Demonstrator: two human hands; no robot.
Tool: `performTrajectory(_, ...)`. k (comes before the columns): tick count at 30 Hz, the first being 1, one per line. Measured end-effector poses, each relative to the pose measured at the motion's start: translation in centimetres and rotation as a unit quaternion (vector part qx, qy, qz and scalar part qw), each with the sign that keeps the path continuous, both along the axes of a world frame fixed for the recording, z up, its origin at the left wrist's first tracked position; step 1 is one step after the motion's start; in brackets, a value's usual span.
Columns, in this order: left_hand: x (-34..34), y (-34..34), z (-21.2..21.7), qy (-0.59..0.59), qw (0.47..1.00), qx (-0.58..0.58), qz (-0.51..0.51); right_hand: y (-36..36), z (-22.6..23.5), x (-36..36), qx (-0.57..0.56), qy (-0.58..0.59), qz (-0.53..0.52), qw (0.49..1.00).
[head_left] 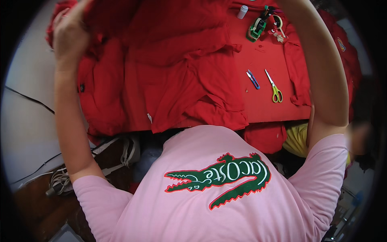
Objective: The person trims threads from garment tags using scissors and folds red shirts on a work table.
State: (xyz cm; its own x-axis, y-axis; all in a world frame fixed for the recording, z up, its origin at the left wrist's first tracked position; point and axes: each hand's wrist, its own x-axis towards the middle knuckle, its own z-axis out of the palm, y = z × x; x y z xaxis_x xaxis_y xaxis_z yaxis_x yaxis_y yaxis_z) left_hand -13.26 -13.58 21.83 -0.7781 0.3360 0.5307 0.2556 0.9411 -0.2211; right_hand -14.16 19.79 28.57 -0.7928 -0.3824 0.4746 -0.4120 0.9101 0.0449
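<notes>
My left hand is raised at the upper left, its fingers closed on red cloth; it is slightly blurred. A large red garment lies spread and wrinkled from there across the table, its near edge by the front rim. A small white label shows near that edge. My right forearm reaches up past the top right edge, so my right hand is out of sight. To the right of the garment lie blue thread snips and scissors with yellow-green handles.
The red table also holds a green tape dispenser, a small white bottle and more red cloth at the right. A black cable runs along the left. Below the table, a person in yellow is partly visible.
</notes>
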Motion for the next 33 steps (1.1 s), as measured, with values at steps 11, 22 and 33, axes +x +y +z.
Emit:
performTrajectory(11, 0.3, -0.9, -17.0, -0.001, 0.987, 0.123, -0.101, -6.9, 0.0, -4.1, 0.186, -0.13, 0.011, 0.974)
performTrajectory(22, -3.3, 8.0, -16.3, -0.176, 0.79, 0.581, 0.086, -14.8, 1.1, -0.5, 0.225, -0.127, 0.031, 0.966)
performTrajectory(33, -2.5, -6.6, -15.8, -0.302, 0.942, 0.121, -0.085, 0.0, -0.5, -4.1, 0.171, -0.302, 0.096, 0.933)
